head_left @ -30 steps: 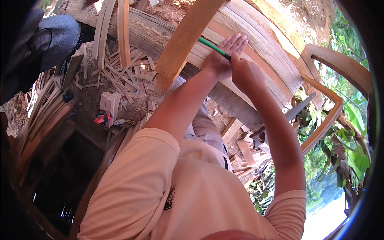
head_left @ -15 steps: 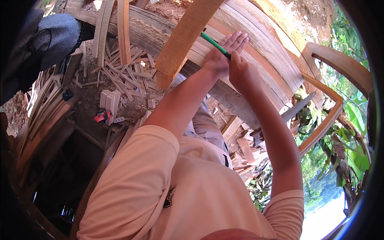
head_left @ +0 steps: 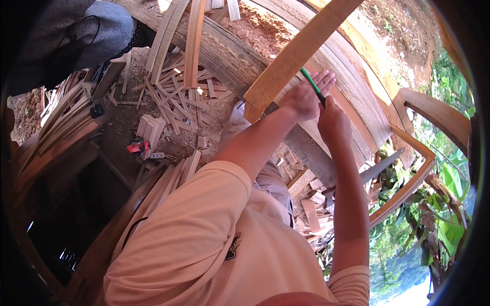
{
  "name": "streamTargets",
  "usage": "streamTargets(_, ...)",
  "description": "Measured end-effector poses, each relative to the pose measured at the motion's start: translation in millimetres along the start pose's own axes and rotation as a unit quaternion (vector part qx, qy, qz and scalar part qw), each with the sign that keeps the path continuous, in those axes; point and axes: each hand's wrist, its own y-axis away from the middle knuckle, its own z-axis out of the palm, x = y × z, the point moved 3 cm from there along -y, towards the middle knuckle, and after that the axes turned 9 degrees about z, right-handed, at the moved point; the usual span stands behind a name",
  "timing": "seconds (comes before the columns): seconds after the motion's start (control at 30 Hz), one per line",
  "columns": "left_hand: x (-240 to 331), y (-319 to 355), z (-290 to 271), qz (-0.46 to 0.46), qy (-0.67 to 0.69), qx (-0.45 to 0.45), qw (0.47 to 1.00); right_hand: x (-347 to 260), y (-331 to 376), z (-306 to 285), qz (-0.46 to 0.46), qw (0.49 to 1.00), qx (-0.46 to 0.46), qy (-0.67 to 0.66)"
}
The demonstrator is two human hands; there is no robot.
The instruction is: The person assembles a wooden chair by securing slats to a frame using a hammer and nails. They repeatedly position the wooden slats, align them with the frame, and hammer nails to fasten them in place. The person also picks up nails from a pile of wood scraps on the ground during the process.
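Right of upper centre, over the planks [head_left: 356,76]: green-and-black tool [head_left: 310,80] gripped in right hand [head_left: 335,122], slanting up-left from that fist across the flat, straight-fingered left hand [head_left: 302,100].

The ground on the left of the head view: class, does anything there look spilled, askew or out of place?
Yes: thin wood strips lie scattered crisscross over the ground, looking untidy beside the closely grouped wood blocks.
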Motion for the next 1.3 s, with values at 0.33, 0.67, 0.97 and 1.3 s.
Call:
streamTargets(0.33, 31, 39, 13, -0.002, 0.025, 0.015, 1.0, 63, 203, 34, 0.163, 0.948, 0.048, -0.269)
streamTargets(0.67, -51, 260, -119, -0.167, 0.16, -0.022, 0.973, 92, 271, 41, 0.139, 0.968, -0.099, -0.182)
streamTargets(0.97, -260, 428, -137, -0.632, 0.131, 0.307, 0.7, 74, 228, 78, 0.12, 0.986, -0.111, -0.039)
streamTargets(1.3, -411, 327, -224, -0.457, 0.09, 0.349, 0.813, -74, 169, 89, 0.195, 0.971, -0.084, -0.107)
